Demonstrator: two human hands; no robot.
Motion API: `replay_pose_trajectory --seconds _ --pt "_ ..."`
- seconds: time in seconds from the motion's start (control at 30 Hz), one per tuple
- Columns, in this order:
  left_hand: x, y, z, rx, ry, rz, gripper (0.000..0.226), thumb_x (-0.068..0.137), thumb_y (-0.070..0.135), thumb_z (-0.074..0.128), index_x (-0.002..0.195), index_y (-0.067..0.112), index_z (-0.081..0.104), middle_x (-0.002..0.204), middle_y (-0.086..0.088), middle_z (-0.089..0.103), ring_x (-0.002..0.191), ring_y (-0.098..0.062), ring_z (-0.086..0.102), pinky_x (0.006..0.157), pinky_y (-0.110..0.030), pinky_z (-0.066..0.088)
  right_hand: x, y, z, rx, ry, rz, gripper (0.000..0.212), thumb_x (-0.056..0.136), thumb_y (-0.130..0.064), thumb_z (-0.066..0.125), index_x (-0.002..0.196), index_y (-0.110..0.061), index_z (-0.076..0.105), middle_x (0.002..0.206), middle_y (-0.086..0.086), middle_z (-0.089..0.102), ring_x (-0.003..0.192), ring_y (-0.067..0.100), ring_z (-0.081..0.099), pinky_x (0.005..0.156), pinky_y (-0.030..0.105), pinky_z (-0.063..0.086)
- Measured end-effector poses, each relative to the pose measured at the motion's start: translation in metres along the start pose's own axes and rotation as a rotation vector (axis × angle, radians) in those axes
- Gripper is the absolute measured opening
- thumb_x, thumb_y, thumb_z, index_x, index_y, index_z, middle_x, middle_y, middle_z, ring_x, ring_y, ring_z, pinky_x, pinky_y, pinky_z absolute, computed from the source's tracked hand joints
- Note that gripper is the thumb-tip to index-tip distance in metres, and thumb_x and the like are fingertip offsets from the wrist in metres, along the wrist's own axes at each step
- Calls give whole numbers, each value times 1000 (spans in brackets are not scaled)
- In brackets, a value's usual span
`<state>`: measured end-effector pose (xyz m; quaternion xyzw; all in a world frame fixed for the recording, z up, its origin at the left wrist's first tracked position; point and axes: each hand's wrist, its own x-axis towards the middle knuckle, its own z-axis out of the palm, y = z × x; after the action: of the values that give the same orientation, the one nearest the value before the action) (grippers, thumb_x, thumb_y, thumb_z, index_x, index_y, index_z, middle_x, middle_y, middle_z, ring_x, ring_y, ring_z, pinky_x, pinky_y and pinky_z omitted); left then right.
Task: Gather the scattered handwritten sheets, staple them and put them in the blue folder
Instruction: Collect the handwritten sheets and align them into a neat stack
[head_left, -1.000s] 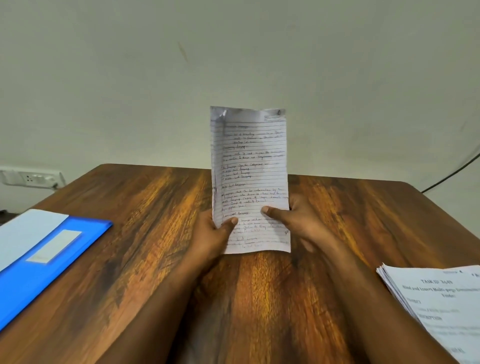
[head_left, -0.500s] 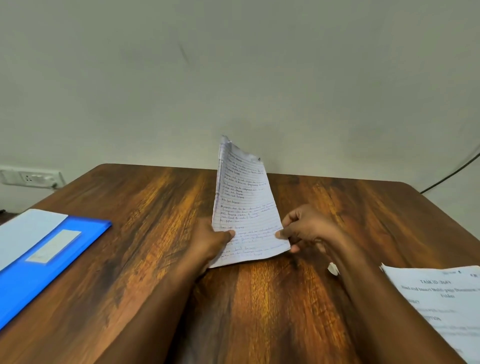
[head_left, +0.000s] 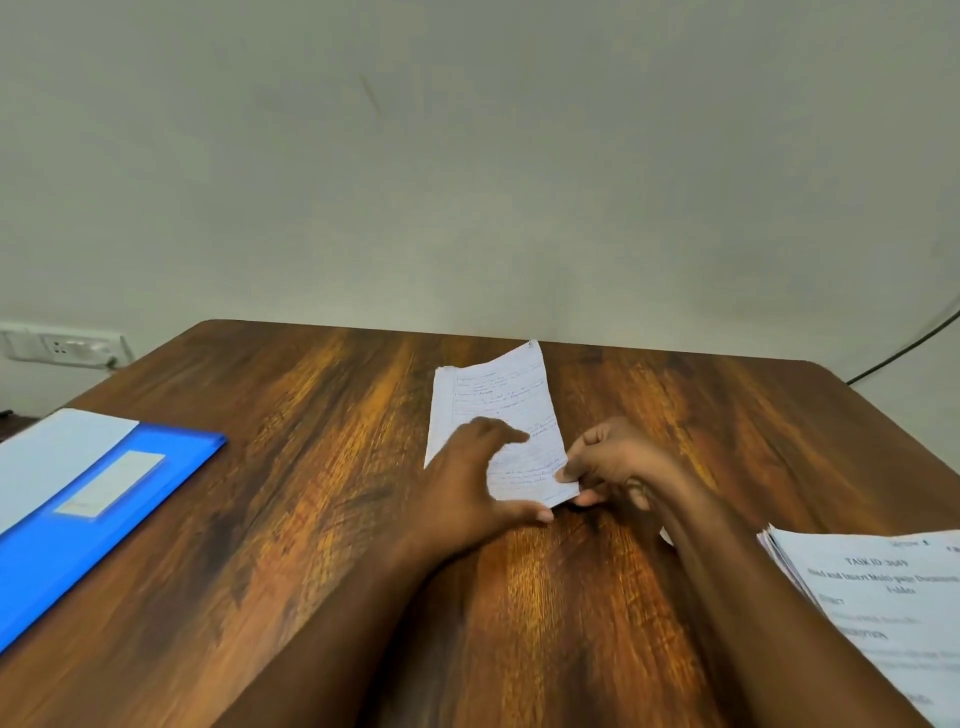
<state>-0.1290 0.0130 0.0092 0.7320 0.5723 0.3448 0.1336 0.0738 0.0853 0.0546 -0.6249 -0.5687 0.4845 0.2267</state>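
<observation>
Now sheets (head_left: 506, 410) lie mid-table, long axis toward far edge. Right hand (head_left: 618, 462) pinches near right corner; left hand (head_left: 478, 473) presses flat. Folder (head_left: 104, 519) at left edge.

Left hand (head_left: 475, 480) lies flat, palm down, fingers (head_left: 506, 434) extended, thumb spread toward the body. Right hand (head_left: 621, 462) is curled, pinching with thumb and forefinger. Both forearms reach forward.

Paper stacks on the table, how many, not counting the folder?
2. The handwritten sheets lie at centre, the left hand resting flat on them, the right hand pinching their near right corner. A printed stack sits at the right edge, partly cropped.
</observation>
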Motion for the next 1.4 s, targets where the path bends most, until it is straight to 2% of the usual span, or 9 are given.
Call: replay_pose_trajectory --seconds 0.13,0.27,0.4,0.53,0.6,0.67,0.77,1.13,1.4 --pt "-2 6 13 20 -59 89 58 75 69 82 122 36 70 117 21 68 105 -1 60 91 -35 56 -2 -2 1 -11 5 8 14 82 12 78 93 8 71 74 24 72 49 21 68 41 25 53" --pt "-2 7 16 -80 -50 72 44 80 64 81 113 35 77 106 22 75 97 3 66 85 -30 59 -4 -3 7 -41 -1 11 10 85 10 73 94 7 69 61 20 69 41 17 62 39 24 50" --pt "-2 9 17 -205 -45 51 27 86 52 82 107 34 80 100 20 77 95 3 70 84 -29 60 -3 -4 13 -63 -13 25 7 90 7 68 96 6 68 62 20 70 41 16 61 36 23 48" --pt "-2 10 17 -327 -38 36 14 92 29 82 105 26 83 97 15 80 92 0 75 81 -18 59 -2 -2 15 -65 -21 14 5 90 7 63 93 5 67 68 22 72 43 16 60 35 23 46" --pt "-1 9 17 -387 -33 -1 13 92 19 81 105 22 83 95 12 81 89 -3 76 81 -19 60 -1 -1 15 -69 -28 10 5 92 4 63 92 4 68 74 23 74 44 17 60 35 22 44" --pt "0 7 17 -437 -44 -57 15 92 15 81 105 20 82 92 7 82 86 -8 78 83 -31 64 0 -1 14 -68 -33 15 5 92 3 63 93 4 68 76 24 76 45 16 61 35 22 44" --pt "2 4 16 -495 -67 -121 19 91 12 82 108 19 80 89 2 82 83 -14 79 87 -40 65 2 -1 15 -78 -26 19 4 91 4 66 95 3 68 68 20 73 44 15 61 35 22 43" --pt "1 7 14 -508 -84 -172 22 89 12 83 108 22 75 84 3 82 78 -13 78 70 -23 59 1 -3 15 -78 -25 31 9 88 6 68 97 4 68 63 18 71 46 17 64 36 23 44" --pt "1 7 13 -593 -116 -173 32 81 16 91 108 19 75 89 0 82 84 -17 80 86 -36 65 0 -3 12 -83 -51 22 11 85 8 73 95 4 68 64 20 70 47 19 64 38 24 46"
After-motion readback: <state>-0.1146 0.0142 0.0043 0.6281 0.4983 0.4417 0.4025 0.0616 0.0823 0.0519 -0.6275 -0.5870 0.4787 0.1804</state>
